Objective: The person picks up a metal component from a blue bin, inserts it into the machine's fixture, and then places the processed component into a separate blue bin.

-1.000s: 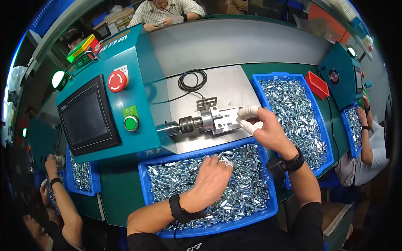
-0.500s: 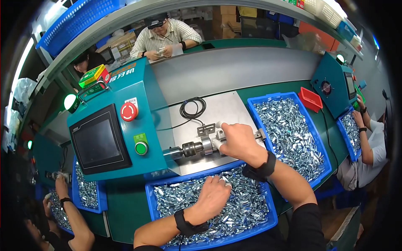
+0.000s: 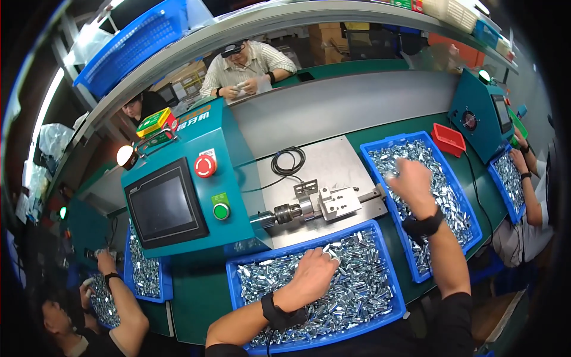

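Note:
My left hand (image 3: 312,276) lies in the near blue bin (image 3: 399,297), its fingers curled down among small shiny metal sleeves (image 3: 363,285). What the fingertips hold is hidden. My right hand (image 3: 411,184), slightly blurred, hangs over the right-hand blue bin (image 3: 473,229), also full of these parts; its fingers are curled with the thumb toward the machine, and anything inside is too small to make out. Between the bins and the teal machine (image 3: 238,172) stands a metal clamping fixture (image 3: 339,202), in line with a dark chuck (image 3: 288,213). Neither hand touches the fixture.
The machine carries a dark screen (image 3: 165,202), a red stop button (image 3: 205,166), a green button (image 3: 221,211) and an orange-lit lamp (image 3: 126,156). A coiled black cable (image 3: 288,159) lies on the metal plate. A red tray (image 3: 448,140) sits at right. Co-workers sit left, right and opposite.
My right hand has left the fixture and moved right, over the right-hand bin. My left hand stays in the near bin. The machine's lamp has turned from green to orange. The view has shifted slightly.

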`<move>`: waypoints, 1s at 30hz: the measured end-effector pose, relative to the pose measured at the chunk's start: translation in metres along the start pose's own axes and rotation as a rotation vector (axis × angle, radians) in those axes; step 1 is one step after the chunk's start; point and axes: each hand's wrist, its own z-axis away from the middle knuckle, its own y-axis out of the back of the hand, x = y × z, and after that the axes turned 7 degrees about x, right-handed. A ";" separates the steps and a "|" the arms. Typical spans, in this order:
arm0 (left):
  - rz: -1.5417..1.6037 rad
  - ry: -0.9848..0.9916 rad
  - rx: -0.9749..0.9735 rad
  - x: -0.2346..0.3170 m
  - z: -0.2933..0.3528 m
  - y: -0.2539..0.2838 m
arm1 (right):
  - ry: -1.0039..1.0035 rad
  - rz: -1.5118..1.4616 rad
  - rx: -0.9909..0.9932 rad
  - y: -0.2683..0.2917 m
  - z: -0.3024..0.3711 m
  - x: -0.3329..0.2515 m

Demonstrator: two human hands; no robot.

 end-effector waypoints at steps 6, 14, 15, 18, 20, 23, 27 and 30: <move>0.199 0.028 0.099 -0.002 -0.008 0.017 | -0.147 0.105 0.001 0.005 0.021 0.051; 0.370 0.261 0.366 -0.002 -0.018 0.031 | -0.089 -0.511 -0.110 -0.018 0.022 0.003; 0.428 0.335 0.334 0.001 -0.018 0.033 | -0.051 -0.563 -0.097 -0.023 0.024 0.002; 0.412 0.400 0.362 0.008 -0.011 0.042 | -0.047 -0.623 -0.033 -0.028 0.032 0.010; 0.290 0.317 0.444 0.006 -0.015 0.047 | 0.032 -0.686 0.066 -0.023 0.034 0.011; 0.259 0.219 0.483 0.008 -0.022 0.042 | 0.084 -0.701 0.043 -0.024 0.044 0.012; 0.193 0.125 0.447 0.006 -0.039 0.049 | -0.001 -0.866 0.030 -0.023 0.055 0.015; 0.132 0.125 0.458 0.004 -0.055 0.076 | 0.034 -0.861 0.021 -0.025 0.040 0.010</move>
